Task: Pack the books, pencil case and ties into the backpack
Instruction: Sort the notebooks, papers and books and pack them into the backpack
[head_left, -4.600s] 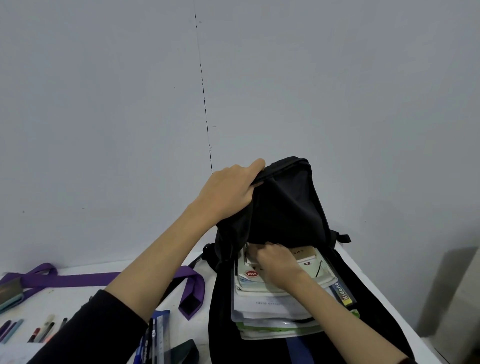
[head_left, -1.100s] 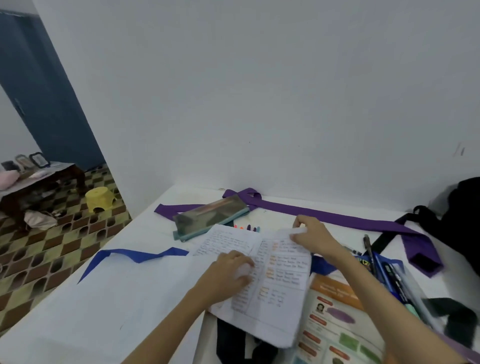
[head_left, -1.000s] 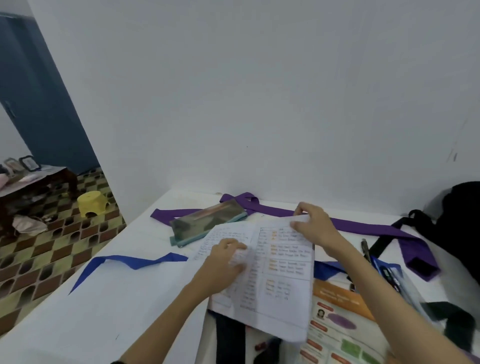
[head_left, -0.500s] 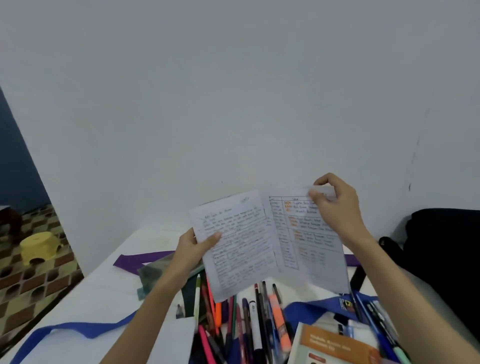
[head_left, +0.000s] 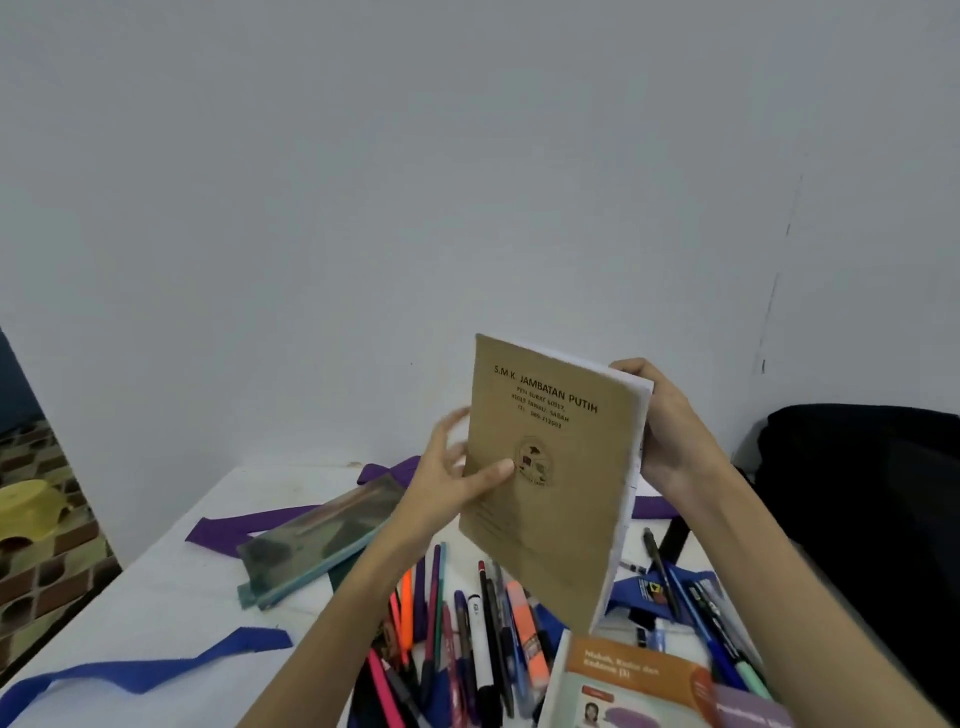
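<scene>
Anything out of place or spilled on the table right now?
Yes: pens and markers lie loose across the table instead of inside the pencil case, which lies flat beside them. The blue tie and purple tie lie unfolded. The brown exercise book looks undamaged.

Loose pens (head_left: 483, 639) and highlighters (head_left: 527, 634) lie scattered in a messy fan across the white worktop (head_left: 171, 587). Off to the left there's a yellow stool (head_left: 31, 512) on a brown patterned tile floor (head_left: 36, 571). Plain grey wall (head_left: 467, 182) behind everything.
</scene>
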